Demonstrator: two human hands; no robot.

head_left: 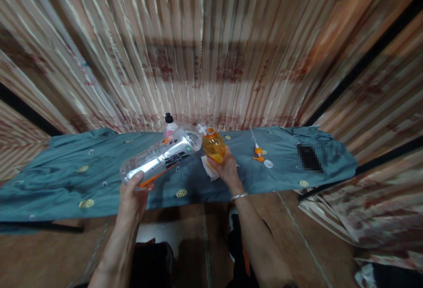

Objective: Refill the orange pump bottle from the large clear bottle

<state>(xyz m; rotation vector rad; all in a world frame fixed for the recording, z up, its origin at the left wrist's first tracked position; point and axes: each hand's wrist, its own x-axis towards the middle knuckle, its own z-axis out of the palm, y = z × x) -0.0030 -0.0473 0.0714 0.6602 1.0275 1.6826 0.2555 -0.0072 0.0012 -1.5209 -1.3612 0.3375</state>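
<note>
My left hand (135, 193) is wrapped round the lower end of a large clear plastic bottle (161, 158) with a silver, black and orange label. That bottle is tilted, its neck pointing right. Close to its mouth is an amber pump bottle (214, 147), open at the top and leaning slightly, with my right hand (226, 169) closed round its lower part. Whether the two mouths touch I cannot tell. Some yellowish liquid shows low in the amber bottle. An orange pump head (258, 151) with a clear tube lies to the right on the cloth.
A small bottle with a black cap (169, 120) and pink contents stands behind the clear bottle. A white cloth or tissue (209, 171) lies under the amber bottle. A clear cap (268, 164) and a dark pixelated object (309, 158) lie right on the teal cloth (109, 182). Curtains hang behind.
</note>
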